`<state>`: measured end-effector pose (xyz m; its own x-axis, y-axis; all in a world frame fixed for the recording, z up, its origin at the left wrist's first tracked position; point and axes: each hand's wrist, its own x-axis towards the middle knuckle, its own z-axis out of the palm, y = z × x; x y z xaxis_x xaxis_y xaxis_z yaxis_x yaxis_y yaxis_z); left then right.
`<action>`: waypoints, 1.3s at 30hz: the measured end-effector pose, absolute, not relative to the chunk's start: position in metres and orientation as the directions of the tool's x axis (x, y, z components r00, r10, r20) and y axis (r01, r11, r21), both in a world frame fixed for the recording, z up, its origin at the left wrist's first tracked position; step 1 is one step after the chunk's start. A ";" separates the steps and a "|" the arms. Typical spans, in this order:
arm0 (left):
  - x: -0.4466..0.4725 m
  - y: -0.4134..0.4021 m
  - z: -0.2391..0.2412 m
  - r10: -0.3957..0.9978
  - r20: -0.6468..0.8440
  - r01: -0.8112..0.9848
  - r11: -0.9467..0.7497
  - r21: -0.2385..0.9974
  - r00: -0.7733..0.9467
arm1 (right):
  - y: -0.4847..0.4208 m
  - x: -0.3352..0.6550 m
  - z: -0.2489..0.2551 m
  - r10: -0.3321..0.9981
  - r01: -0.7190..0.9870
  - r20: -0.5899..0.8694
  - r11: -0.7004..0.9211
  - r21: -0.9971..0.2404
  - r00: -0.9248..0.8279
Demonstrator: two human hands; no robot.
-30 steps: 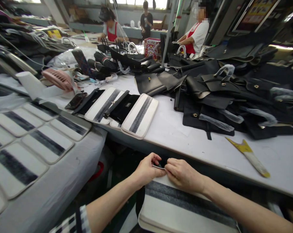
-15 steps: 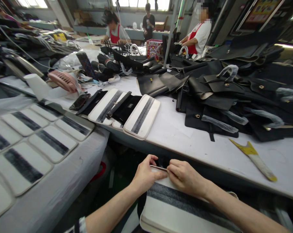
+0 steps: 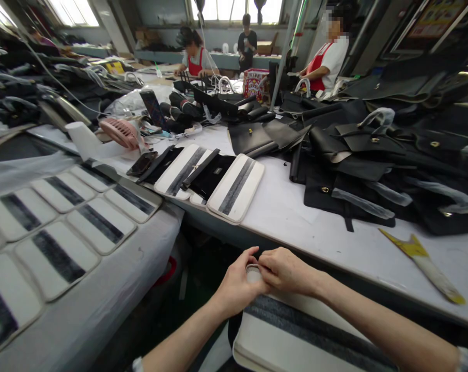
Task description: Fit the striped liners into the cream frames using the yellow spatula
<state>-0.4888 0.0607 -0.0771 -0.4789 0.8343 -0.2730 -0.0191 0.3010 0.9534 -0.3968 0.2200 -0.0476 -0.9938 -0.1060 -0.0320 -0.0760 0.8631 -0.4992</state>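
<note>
Both my hands meet at the far edge of a white panel with a dark grey stripe (image 3: pixel 296 330) that lies below the table edge, close to me. My left hand (image 3: pixel 237 284) is closed, thumb and fingers pinching the panel's rim. My right hand (image 3: pixel 286 271) is also closed, its fingertips pressed on the same rim right beside the left thumb. A small pale bit of the rim (image 3: pixel 252 268) shows between the two hands.
White striped panels (image 3: pixel 234 188) and black pieces lie on the white table (image 3: pixel 296 217) ahead; more striped panels (image 3: pixel 82 217) cover a grey surface at left. Black leather bags (image 3: pixel 373 160) pile at right near a yellow-tipped tool (image 3: pixel 420 258). A pink fan (image 3: pixel 120 132) and three people stand farther back.
My hands have closed together at the panel's edge; the thin strip seen between them before is now mostly covered. The view has shifted, so everything sits further right.
</note>
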 end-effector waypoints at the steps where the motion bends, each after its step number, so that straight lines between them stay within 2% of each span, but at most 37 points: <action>1: -0.491 0.060 -0.076 0.821 -0.327 -0.133 0.300 0.945 -0.468 | 0.221 -0.396 -0.048 -0.115 -0.086 -0.028 0.865 -0.495 -0.993; 3: -0.495 0.061 -0.074 0.782 -0.406 -0.291 0.296 0.910 -0.473 | 0.221 -0.395 -0.051 -0.137 -0.112 -0.019 0.875 -0.471 -0.990; 6: -0.500 0.064 -0.076 0.738 -0.437 -0.321 0.307 0.896 -0.514 | 0.218 -0.392 -0.058 -0.147 -0.138 0.008 0.910 -0.390 -0.989; 12: -0.499 0.071 -0.086 0.739 -0.393 -0.218 0.328 0.919 -0.548 | 0.209 -0.385 -0.072 -0.108 -0.145 0.155 0.957 -0.253 -0.982; 15: -0.499 0.071 -0.077 0.793 -0.286 0.025 0.354 0.935 -0.539 | 0.207 -0.382 -0.072 -0.155 -0.199 0.196 0.953 -0.228 -0.968; 17: -0.499 0.072 -0.066 0.852 -0.160 0.322 0.353 0.879 -0.499 | 0.208 -0.380 -0.068 -0.185 -0.231 0.186 0.934 -0.271 -0.965; 20: -0.500 0.075 -0.054 0.923 -0.035 0.632 0.289 0.719 -0.382 | 0.217 -0.376 -0.058 -0.145 -0.197 0.140 0.827 -0.527 -0.980; 22: -0.502 0.077 -0.051 0.953 -0.025 0.700 0.239 0.673 -0.302 | 0.228 -0.369 -0.051 -0.013 -0.036 0.036 0.644 -0.764 -0.999; 24: -0.505 0.081 -0.050 0.974 -0.026 0.720 0.185 0.669 -0.226 | 0.241 -0.357 -0.049 0.157 0.216 -0.167 0.378 -0.900 -0.973; 26: -0.507 0.084 -0.048 0.985 -0.032 0.711 0.144 0.688 -0.168 | 0.253 -0.343 -0.052 0.259 0.395 -0.344 0.182 -0.901 -0.903; 27: -0.509 0.086 -0.047 0.988 -0.046 0.699 0.139 0.701 -0.150 | 0.259 -0.335 -0.054 0.286 0.440 -0.390 0.139 -0.887 -0.875; 30: -0.510 0.092 -0.042 0.985 -0.117 0.672 0.171 0.720 -0.125 | 0.267 -0.316 -0.061 0.319 0.483 -0.425 0.131 -0.866 -0.847; 35: -0.505 0.104 -0.039 0.982 -0.167 0.737 0.177 0.653 -0.087 | 0.267 -0.308 -0.067 0.327 0.522 -0.459 0.141 -0.841 -0.826; 39: -0.502 0.110 -0.041 0.979 -0.200 0.711 0.165 0.683 -0.035 | 0.268 -0.314 -0.073 0.300 0.538 -0.476 0.174 -0.825 -0.826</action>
<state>-0.5022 0.1102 -0.0414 -0.0355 0.9792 -0.2000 0.7114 0.1653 0.6831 -0.3144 0.2675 -0.0730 -0.8265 0.3000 -0.4763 0.5384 0.1740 -0.8245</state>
